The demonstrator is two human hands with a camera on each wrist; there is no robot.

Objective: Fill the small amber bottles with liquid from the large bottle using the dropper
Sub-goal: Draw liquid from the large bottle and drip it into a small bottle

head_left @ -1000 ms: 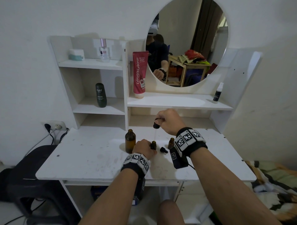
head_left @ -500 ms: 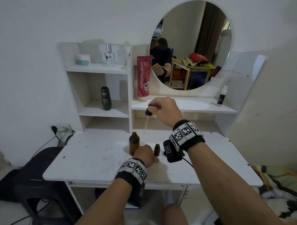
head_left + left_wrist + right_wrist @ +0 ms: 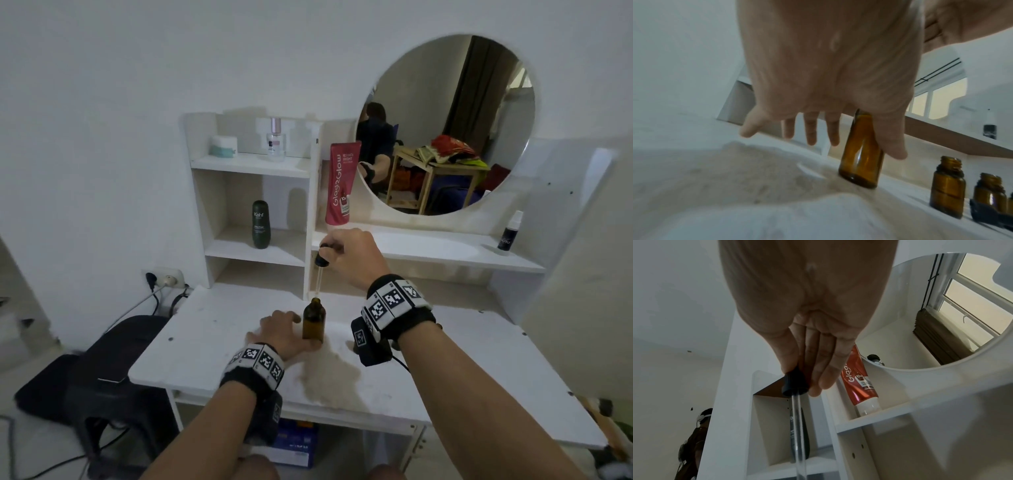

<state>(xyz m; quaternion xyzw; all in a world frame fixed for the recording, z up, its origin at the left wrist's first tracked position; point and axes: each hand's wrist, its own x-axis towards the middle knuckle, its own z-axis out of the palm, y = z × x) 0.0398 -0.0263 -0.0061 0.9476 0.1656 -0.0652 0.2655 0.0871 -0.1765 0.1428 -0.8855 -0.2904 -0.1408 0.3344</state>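
Amber glass is the material of all the bottles on the white worktop (image 3: 212, 329). 1 large bottle (image 3: 313, 321) stands upright near the middle, with its mouth uncovered. The left hand (image 3: 284, 330) rests beside it on the worktop; the thumb lies against the side of the bottle and the other 4 fingers are spread and nearly straight, so this grip is relaxed and holds nothing firmly.

The right hand (image 3: 352, 257) is raised above the large bottle and pinches the black bulb of 1 dropper (image 3: 320, 274). The glass tube of the dropper hangs down, and its tip is just at the mouth of the large bottle; I cannot tell whether it is inside.

In the left wrist view, 2 small amber bottles (image 3: 947, 186) stand uncapped in a row to the right of the large bottle, well apart from it, and the edge of a possible 3rd one is cut by the frame.

On the shelves I count 1 dark green bottle (image 3: 260, 224), 1 red tube (image 3: 342, 183), 1 white jar (image 3: 223, 145), 1 clear perfume bottle (image 3: 276, 140) and 1 small black spray bottle (image 3: 507, 234).
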